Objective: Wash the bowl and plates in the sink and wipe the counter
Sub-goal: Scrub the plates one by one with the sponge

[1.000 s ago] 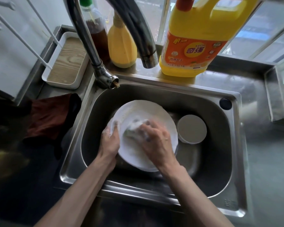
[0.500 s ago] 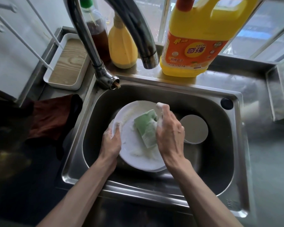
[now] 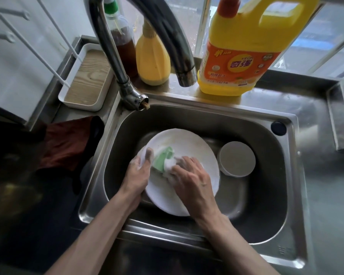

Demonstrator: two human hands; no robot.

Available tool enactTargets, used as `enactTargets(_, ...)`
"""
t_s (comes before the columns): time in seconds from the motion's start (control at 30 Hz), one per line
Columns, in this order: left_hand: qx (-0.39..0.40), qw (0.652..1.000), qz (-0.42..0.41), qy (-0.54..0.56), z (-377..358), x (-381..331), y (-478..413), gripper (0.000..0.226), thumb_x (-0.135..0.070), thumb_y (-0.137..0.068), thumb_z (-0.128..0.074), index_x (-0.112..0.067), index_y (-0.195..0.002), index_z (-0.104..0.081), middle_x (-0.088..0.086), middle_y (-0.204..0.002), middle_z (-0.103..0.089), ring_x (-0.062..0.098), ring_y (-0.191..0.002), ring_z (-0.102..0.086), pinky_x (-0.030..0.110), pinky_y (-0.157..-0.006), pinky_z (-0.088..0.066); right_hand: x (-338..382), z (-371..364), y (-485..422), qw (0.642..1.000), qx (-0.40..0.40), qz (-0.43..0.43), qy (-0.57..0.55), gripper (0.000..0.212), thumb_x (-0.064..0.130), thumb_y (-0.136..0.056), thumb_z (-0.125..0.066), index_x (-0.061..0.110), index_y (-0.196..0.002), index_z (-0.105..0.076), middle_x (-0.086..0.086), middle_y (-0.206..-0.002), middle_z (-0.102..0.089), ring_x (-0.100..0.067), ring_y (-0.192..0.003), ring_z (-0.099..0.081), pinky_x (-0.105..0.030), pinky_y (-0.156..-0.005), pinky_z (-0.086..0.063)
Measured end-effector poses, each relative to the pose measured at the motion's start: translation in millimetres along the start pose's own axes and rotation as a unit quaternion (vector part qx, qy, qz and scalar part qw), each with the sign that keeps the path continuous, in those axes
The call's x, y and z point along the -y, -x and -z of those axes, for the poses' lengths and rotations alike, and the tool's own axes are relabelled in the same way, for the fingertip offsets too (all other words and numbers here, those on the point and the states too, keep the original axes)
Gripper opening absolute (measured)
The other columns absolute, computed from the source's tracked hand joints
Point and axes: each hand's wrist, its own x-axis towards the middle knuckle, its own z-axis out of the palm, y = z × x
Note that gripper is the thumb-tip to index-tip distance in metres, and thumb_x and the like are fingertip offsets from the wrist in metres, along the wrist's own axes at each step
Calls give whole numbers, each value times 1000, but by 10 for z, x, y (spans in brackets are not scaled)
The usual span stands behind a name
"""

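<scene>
Plate [image 3: 189, 143]: gripping its rim with left hand [image 3: 137, 173], pressing soapy sponge [image 3: 163, 158] onto it, clutched in right hand [image 3: 193, 175], inside sink [image 3: 266, 205].

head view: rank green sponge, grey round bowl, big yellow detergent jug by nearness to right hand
1. Green sponge, gripped by the right hand.
2. Grey round bowl, to its right in the steel sink.
3. Big yellow detergent jug, on the back ledge.
</scene>
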Motion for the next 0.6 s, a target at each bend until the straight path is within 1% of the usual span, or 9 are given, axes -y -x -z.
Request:
enactTargets(0.1, 2, 1000, -10, -7, -31, 35, 24, 33, -41, -105, -49, -20, -120, -69, 8, -108, -78, 26, -103, -74, 44, -91, -60, -65, 23, -231, 999, -8, -16, 36, 9, 18, -91, -75, 15, -84, -70, -4, -100, -66, -26, -86, -59, -40, -66, -51)
enactTargets(0.2, -23, 999, -32, 4, -10, 44, 38, 22, -30, -106, -52, -24, -116, -71, 4, -104, -79, 20, -97, -75, 31, -78, -61, -240, 125, -411, 990, -43, -92, 93, 9, 16, -87, -77, 14, -88, -69, -4, -97, -64, -29, -85, -60, -39, -64, -51)
enactTargets(0.27, -21, 999, -33, 6, 32, 34, 41, 20, -27, -106, -54, -23, -118, -70, 5, -105, -78, 22, -97, -76, 35, -78, -62, -323, 170, -422, 982, -59, -152, 91, 14, 20, -87, -79, 14, -91, -67, -4, -99, -65, -28, -84, -59, -40, -63, -52)
enactTargets(0.3, -13, 999, -31, 7, 49, 29, 40, 21, -26, -106, -56, -22, -121, -69, 7, -107, -78, 25, -99, -75, 38, -80, -62, -322, 170, -400, 982, -60, -162, 77, 16, 21, -87, -79, 15, -94, -66, -4, -101, -65, -28, -85, -60, -41, -64, -53)
enactTargets(0.33, -2, 1000, -29, 9, 63, 23, 40, 23, -25, -105, -58, -20, -124, -68, 8, -109, -77, 28, -101, -75, 42, -83, -62, -297, 159, -371, 984, -55, -158, 53, 17, 23, -88, -78, 17, -98, -65, -3, -102, -66, -28, -86, -61, -41, -66, -53)
enactTargets(0.4, 34, 999, -24, 9, 74, 14, 27, 30, -28, -100, -64, -18, -128, -67, 10, -113, -76, 31, -106, -73, 45, -90, -60, -154, 108, -325, 994, -27, -110, -8, 19, 25, -90, -76, 20, -106, -66, 0, -104, -67, -23, -87, -63, -38, -71, -53)
enactTargets(0.5, 89, 996, -13, -12, 60, 6, 45, 44, -33, -88, -79, -18, -127, -66, 11, -110, -77, 29, -101, -74, 43, -85, -61, 33, 35, -369, 998, 9, -29, -58, 23, 19, -88, -74, 16, -110, -67, -2, -101, -66, -21, -88, -61, -26, -72, -46)
enactTargets(0.53, 91, 996, -16, -12, 61, 14, 47, 44, -27, -87, -81, -17, -127, -65, 12, -108, -77, 29, -99, -75, 40, -83, -62, 18, 40, -411, 998, 1, -31, -54, 24, 18, -88, -73, 16, -111, -67, -2, -102, -65, -21, -89, -60, -28, -73, -46)
enactTargets(0.6, 83, 996, -24, -6, 81, 29, 44, 40, -11, -90, -77, -11, -127, -64, 18, -108, -75, 30, -98, -74, 39, -82, -63, -108, 86, -472, 994, -50, -96, -29, 23, 20, -89, -74, 18, -111, -67, -1, -103, -64, -22, -91, -58, -34, -75, -48)
